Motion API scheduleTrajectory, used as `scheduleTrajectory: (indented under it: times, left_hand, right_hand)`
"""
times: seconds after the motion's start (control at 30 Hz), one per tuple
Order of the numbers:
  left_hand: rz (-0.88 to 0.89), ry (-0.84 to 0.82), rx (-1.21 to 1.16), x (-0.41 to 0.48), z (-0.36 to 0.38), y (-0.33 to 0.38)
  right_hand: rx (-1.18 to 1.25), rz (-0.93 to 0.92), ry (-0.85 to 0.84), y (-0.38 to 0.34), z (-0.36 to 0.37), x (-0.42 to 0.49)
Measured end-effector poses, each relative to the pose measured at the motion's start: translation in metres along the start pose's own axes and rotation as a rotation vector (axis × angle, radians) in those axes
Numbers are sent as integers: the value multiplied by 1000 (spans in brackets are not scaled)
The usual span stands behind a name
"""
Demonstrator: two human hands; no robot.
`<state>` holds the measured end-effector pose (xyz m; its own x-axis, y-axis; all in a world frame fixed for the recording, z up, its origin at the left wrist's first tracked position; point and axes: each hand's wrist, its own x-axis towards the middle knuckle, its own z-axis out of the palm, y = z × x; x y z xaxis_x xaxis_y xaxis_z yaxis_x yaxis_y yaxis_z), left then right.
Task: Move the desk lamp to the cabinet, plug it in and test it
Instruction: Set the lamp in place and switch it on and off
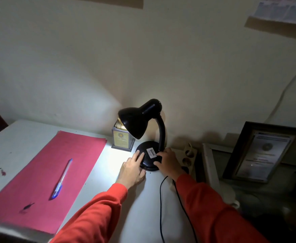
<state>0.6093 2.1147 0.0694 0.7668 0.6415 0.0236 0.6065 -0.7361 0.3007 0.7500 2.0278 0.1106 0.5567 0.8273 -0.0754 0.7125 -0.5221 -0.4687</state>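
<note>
Near the far wall, centre of the white tabletop (20, 137), stands the black desk lamp (144, 130), lit, shade aimed left. Both hands rest open on its round base: left hand (132, 170) w/ fingers flat, right hand (169, 163) by the neck. Black cord (161, 207) trails near. Pen (62, 178) lies on red paper (43, 174) at left.

Little print here can be read.

A white sticker (151, 152) on the round base of the black desk lamp (144, 134) carries a dark brand word and smaller lines under it, all too small and tilted to make out with certainty. The gold plaque on the trophy (121, 139) behind the lamp shows an emblem and rows of lettering, blurred. The framed certificate (261, 152) at the right bears a seal and lines of text, also unreadable.
</note>
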Motion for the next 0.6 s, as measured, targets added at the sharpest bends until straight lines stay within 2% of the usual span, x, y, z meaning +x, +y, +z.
scheduleTrajectory:
  times: [0.4, 0.6]
  left_hand:
    - [-31, -27, 44, 4, -3, 9]
    - [-55, -65, -23, 9, -3, 15]
  right_hand:
    - [-35, 10, -14, 2, 2, 5]
    - [-56, 18, -60, 1, 2, 7]
